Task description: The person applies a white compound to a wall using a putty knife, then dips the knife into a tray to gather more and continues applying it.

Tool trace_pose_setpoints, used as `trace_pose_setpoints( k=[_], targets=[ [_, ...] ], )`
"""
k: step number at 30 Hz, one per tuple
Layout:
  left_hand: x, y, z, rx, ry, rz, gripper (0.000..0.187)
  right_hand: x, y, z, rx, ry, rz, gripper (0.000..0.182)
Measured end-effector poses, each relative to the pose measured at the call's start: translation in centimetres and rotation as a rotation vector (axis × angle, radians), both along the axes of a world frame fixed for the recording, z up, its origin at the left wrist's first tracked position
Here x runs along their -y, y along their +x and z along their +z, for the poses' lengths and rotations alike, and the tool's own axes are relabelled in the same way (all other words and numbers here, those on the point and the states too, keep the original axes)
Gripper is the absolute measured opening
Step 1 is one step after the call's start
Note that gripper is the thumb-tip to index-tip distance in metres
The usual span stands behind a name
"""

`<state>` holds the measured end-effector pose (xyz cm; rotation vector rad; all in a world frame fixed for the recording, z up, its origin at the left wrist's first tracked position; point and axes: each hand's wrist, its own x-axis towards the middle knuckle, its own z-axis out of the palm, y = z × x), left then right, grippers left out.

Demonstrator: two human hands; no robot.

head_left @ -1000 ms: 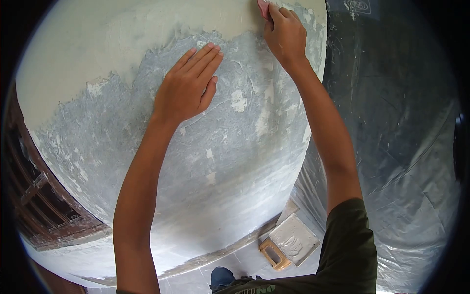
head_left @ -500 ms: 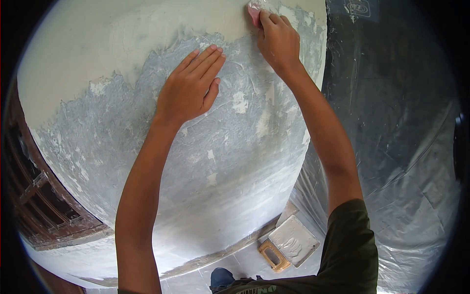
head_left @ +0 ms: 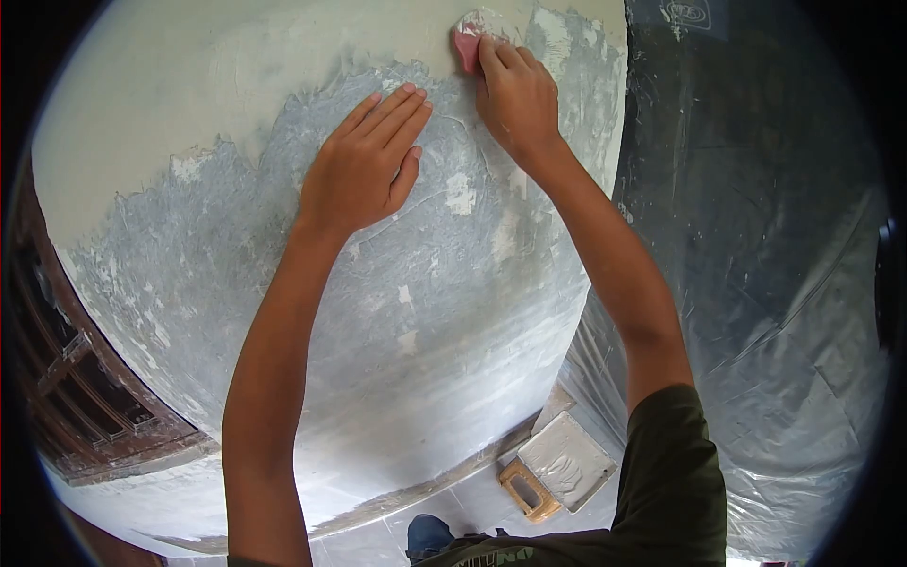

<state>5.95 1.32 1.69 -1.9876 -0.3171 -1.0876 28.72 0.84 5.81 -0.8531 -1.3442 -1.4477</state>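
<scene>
A wall point(head_left: 378, 274) with rough grey plaster fills the middle of the view, and its upper part carries a smooth cream coat. Against the grey surface, just below the ragged edge of that coat, my left hand point(head_left: 364, 161) lies flat with its fingers stretched out, holding nothing. Higher up and to the right, my right hand point(head_left: 520, 99) is closed around a pink putty scraper point(head_left: 467, 45). White putty is smeared on the scraper, which meets the wall near the coat's lower edge. My fingers hide part of the scraper.
Dark plastic sheeting point(head_left: 756, 236) hangs along the right side. On the tiled floor below stands a tray of white putty point(head_left: 569, 463) beside a yellowish float-like tool with a handle point(head_left: 529, 493). A brown wooden lattice frame point(head_left: 85, 378) borders the wall at left.
My right hand has moved left and slightly down along the wall with the putty scraper. My left hand stays in almost the same place.
</scene>
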Motion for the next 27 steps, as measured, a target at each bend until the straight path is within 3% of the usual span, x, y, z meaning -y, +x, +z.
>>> trace_pose_setpoints(
  k=[4,10,13,14,16,19,24,27],
  targets=[
    [0.1,0.1,0.0,0.007,0.009,-0.007,0.046,2.8,-1.7,-5.5,0.097,-0.076,0.161,0.036],
    [-0.1,0.0,-0.1,-0.006,0.007,0.010,0.046,0.8,1.8,2.3,-0.091,-0.007,0.031,0.036],
    [-0.1,0.0,-0.1,-0.001,0.003,0.012,0.046,-0.5,1.9,0.6,0.005,0.006,-0.019,0.036],
    [-0.1,0.0,-0.1,-0.003,0.004,0.011,0.046,-0.2,1.1,-1.3,0.042,0.023,-0.012,0.025],
    [0.0,0.0,0.0,-0.002,0.010,0.001,0.047,1.1,-0.2,-4.8,0.103,-0.010,0.036,0.030],
    [0.1,0.0,0.0,-0.006,0.008,0.007,0.046,3.5,-0.3,-4.0,0.044,-0.053,0.120,0.033],
    [-0.2,0.0,-0.1,-0.011,0.009,0.034,0.047,0.3,3.5,2.3,-0.099,-0.035,0.005,0.038],
    [-0.1,0.0,0.0,-0.011,0.005,0.035,0.047,-0.6,3.3,-1.1,-0.028,-0.022,-0.003,0.036]
  ],
)
